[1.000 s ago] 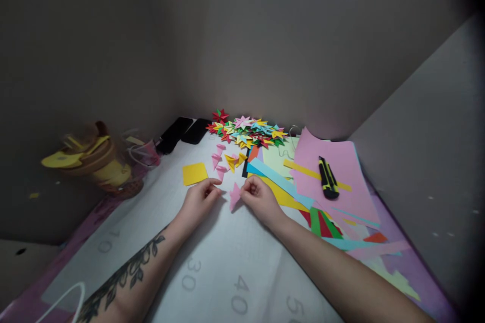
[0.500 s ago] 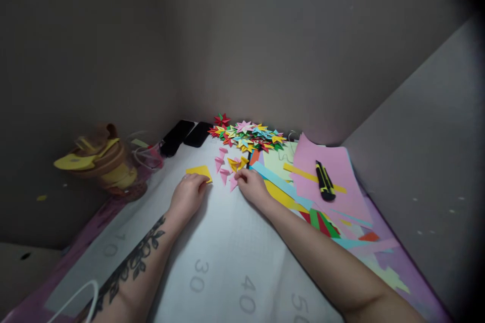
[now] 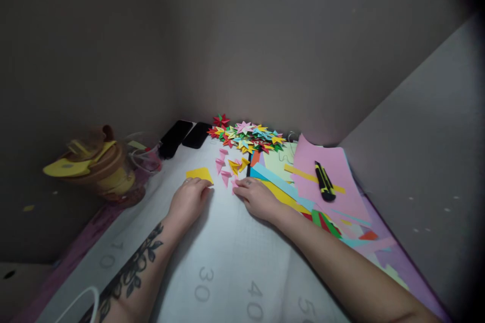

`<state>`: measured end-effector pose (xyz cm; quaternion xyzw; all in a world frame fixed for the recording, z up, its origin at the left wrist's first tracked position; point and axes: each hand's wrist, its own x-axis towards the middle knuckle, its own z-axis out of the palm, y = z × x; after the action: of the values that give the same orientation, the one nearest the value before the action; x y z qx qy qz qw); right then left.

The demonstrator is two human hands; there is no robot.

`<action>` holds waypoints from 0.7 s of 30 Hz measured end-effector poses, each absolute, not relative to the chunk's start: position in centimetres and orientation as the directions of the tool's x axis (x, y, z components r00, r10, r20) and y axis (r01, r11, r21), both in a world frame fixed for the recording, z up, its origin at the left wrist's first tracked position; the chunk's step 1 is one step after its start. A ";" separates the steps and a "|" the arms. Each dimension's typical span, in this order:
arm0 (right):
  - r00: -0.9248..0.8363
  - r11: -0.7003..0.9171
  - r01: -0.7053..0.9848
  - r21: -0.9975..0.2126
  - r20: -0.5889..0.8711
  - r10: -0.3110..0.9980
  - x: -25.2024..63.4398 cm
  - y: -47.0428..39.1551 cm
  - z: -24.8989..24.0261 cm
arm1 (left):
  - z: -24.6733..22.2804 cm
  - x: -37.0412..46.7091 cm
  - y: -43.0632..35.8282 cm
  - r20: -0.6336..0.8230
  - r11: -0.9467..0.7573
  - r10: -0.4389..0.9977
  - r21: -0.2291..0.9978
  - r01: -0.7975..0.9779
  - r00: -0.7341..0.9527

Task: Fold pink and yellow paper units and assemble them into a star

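My left hand (image 3: 190, 197) rests at the near edge of a yellow paper square (image 3: 199, 174), its thumb and fingers closed on that edge. My right hand (image 3: 257, 197) is closed at a small folded pink piece (image 3: 234, 186), with its fingertips over part of it. More folded pink pieces (image 3: 220, 164) lie between and beyond the hands. Two folded yellow pieces (image 3: 238, 165) sit just past my right fingers. Behind them is a heap of coloured paper stars (image 3: 250, 136).
Two black phones (image 3: 197, 135) lie at the back left, near a lidded cup (image 3: 109, 171) and a clear plastic cup (image 3: 146, 154). At the right are pink sheets (image 3: 341, 176), a black-and-yellow cutter (image 3: 325, 181) and coloured strips (image 3: 278, 181).
My right hand has moved slightly down and nearer, off the yellow folded pieces and onto the pink one. My left hand stays at the yellow square. The view has shifted a little.
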<state>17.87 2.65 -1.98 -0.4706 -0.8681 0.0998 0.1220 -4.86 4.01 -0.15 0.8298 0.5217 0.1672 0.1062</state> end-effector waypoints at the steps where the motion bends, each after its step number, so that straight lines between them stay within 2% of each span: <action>1: -0.534 0.535 0.791 -0.296 0.091 0.840 18.0 2.4 -1.9 | -0.1 -4.9 4.0 0.161 -0.429 0.903 0.352 0.832 0.397; 5: -0.497 0.473 0.815 -0.335 0.017 0.868 18.3 1.7 -2.5 | -0.1 -5.1 4.2 0.154 -0.413 0.911 0.328 0.850 0.384; 11: -0.442 0.419 0.844 -0.336 0.009 0.897 17.8 0.8 -2.4 | -0.7 -5.6 4.7 0.226 -0.397 0.912 0.285 0.872 0.342; 14: -0.522 0.515 0.798 -0.312 0.066 0.850 16.8 -1.0 -1.7 | -0.8 -5.9 4.9 0.193 -0.388 0.919 0.291 0.874 0.343; 17: -0.659 0.657 0.672 -0.341 0.129 0.741 16.0 -2.8 -1.8 | -0.4 -6.0 5.0 0.160 -0.371 0.928 0.292 0.881 0.338; 21: -0.681 0.698 0.592 -0.403 0.213 0.701 15.8 -3.2 -2.6 | 0.1 -5.9 5.2 0.118 -0.312 0.950 0.270 0.911 0.291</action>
<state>15.84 -3.21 -2.63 -0.3577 -0.9040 0.1524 0.1779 -5.94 5.15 0.07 0.7998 0.5815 0.1283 0.0752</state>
